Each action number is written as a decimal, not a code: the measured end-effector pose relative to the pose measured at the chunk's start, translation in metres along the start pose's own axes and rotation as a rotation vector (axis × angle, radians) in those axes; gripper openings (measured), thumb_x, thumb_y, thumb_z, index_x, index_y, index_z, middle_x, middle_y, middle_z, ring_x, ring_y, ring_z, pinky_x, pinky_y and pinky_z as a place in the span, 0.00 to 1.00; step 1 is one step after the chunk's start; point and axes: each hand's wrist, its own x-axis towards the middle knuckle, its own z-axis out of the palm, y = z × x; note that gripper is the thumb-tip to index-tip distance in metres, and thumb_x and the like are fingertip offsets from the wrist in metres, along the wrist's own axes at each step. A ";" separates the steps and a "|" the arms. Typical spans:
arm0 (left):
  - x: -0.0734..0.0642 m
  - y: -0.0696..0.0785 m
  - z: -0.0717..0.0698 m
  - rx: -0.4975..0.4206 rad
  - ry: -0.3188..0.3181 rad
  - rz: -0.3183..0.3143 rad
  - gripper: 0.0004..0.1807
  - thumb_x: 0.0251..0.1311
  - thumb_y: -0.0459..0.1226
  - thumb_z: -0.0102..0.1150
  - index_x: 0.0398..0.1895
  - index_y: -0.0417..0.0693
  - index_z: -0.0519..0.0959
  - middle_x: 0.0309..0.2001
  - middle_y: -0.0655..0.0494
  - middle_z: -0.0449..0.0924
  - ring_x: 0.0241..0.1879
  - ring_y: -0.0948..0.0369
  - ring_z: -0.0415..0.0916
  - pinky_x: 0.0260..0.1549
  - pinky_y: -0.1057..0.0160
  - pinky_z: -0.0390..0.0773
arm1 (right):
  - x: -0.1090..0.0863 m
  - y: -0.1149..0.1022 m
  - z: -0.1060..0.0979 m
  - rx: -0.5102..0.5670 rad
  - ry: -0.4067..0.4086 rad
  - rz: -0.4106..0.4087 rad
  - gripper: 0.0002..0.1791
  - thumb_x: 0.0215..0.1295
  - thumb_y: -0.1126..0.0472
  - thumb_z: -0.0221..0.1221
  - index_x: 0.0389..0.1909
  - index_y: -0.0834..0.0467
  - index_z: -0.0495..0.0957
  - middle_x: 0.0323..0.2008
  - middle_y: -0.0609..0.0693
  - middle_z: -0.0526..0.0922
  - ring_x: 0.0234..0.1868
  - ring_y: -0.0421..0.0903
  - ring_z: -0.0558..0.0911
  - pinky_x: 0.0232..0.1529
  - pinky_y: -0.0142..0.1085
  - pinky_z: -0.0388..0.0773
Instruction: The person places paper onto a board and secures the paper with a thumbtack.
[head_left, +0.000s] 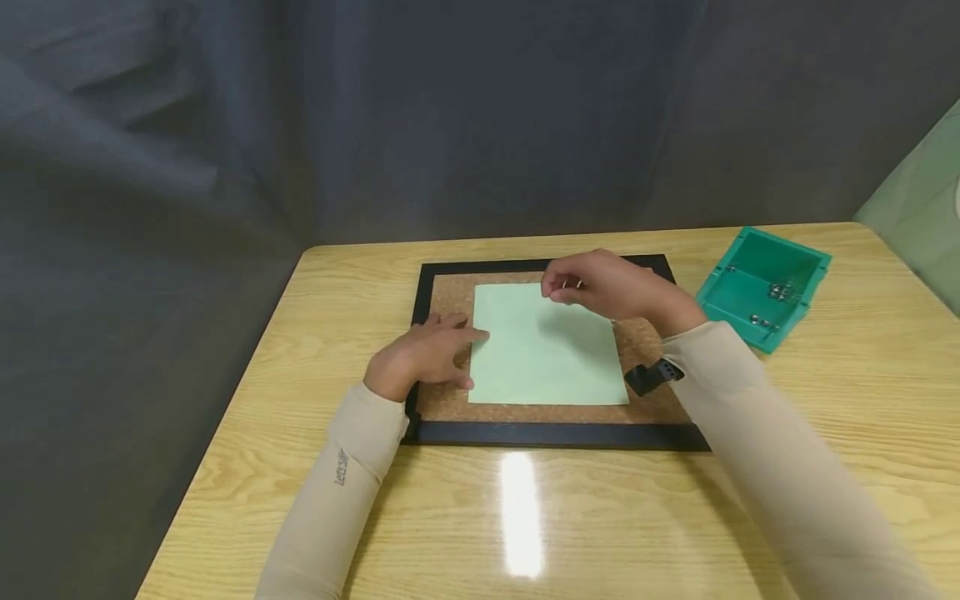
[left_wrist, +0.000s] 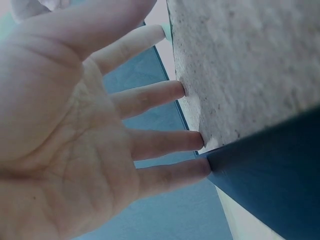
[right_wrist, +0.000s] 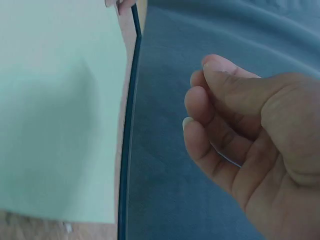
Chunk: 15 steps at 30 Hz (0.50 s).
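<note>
A pale green sheet of paper (head_left: pixel 543 358) lies on a cork board (head_left: pixel 442 408) with a black frame. My left hand (head_left: pixel 437 350) rests at the paper's left edge with its fingers spread. In the left wrist view its fingertips (left_wrist: pixel 176 89) meet the cork, and the little finger reaches the black frame (left_wrist: pixel 265 165). Above the far part of the sheet hovers my right hand (head_left: pixel 600 283), casting a shadow on the paper. Its fingers curl and the thumb meets the index fingertip (right_wrist: pixel 220 64); I cannot tell whether something small is between them.
A green open box (head_left: pixel 765 287) holding several small shiny pieces (head_left: pixel 780 292) stands right of the board. The light wooden table (head_left: pixel 337 333) carries everything. Dark cloth (head_left: pixel 480 125) hangs behind and along the left side. A black strap (head_left: pixel 652 377) hangs at the right wrist.
</note>
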 end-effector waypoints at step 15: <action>0.006 -0.004 -0.003 0.021 0.019 0.018 0.44 0.56 0.51 0.70 0.76 0.66 0.62 0.81 0.50 0.43 0.79 0.37 0.38 0.72 0.32 0.49 | 0.062 -0.009 0.026 0.053 -0.091 0.065 0.07 0.74 0.62 0.56 0.44 0.57 0.81 0.44 0.52 0.85 0.45 0.46 0.81 0.51 0.44 0.78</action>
